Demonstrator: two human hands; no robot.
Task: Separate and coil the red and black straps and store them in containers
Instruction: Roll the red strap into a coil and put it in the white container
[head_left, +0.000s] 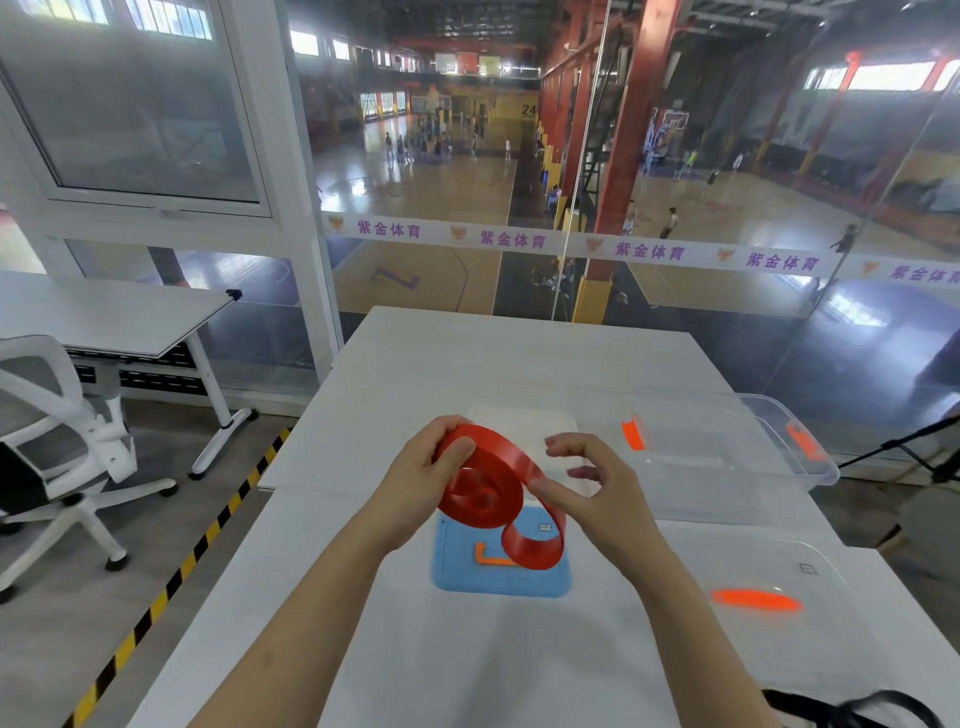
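left hand (423, 470) has the red strap (488, 488) up in the air over the white table (363, 597), wound into a fat coil. the thumb is clamped on the coil's near face and the fingers are curled over its top edge, a firm grip. right hand (589, 486) is just beside it: the thumb tip is set against the strap where it leaves the coil, and the other fingers are loosely curled, spread apart, touching nothing that i can see. the loose tail drops from the coil and curls into a small open loop above the blue lid (501, 577), which lies flat on the table with an orange clip on it. whether the loop touches the lid, can't tell. off to the right sits a clear container (727, 467) with orange latches, and nearer, a clear lid (810, 566) with an orange handle. the black strap (841, 709) lies at the table's near right edge, well apart from the red one.
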